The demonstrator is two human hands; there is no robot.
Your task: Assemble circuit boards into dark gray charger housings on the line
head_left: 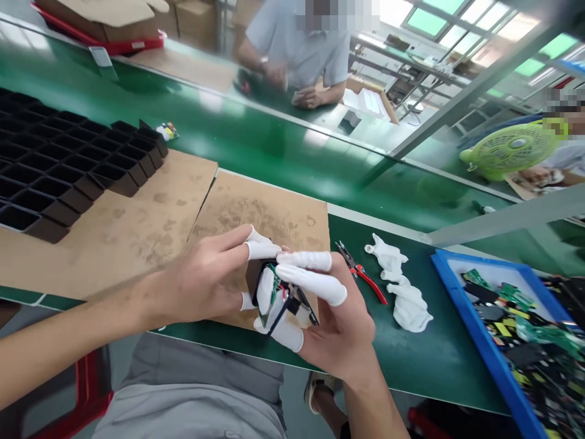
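White finger cots cover several fingertips on both hands. My left hand [201,277] grips a small black plastic case [253,278] by its sides, its open end facing right. In my right hand [340,320] is a green circuit board assembly [275,288] with a white block, red wires and black parts. The assembly sits at the mouth of the case; how far it reaches inside is hidden by my fingers. Both are held above a stained cardboard sheet [269,204]. Red-handled pliers [365,277] lie to the right of my right hand.
Crumpled white finger cots [409,305] lie beyond the pliers. A blue-rimmed bin [470,341] of circuit boards and black parts stands at right. Rows of black open cases [68,158] cover the left. A co-worker [301,55] sits across the green bench [269,131]; a green fan [516,149] stands at right.
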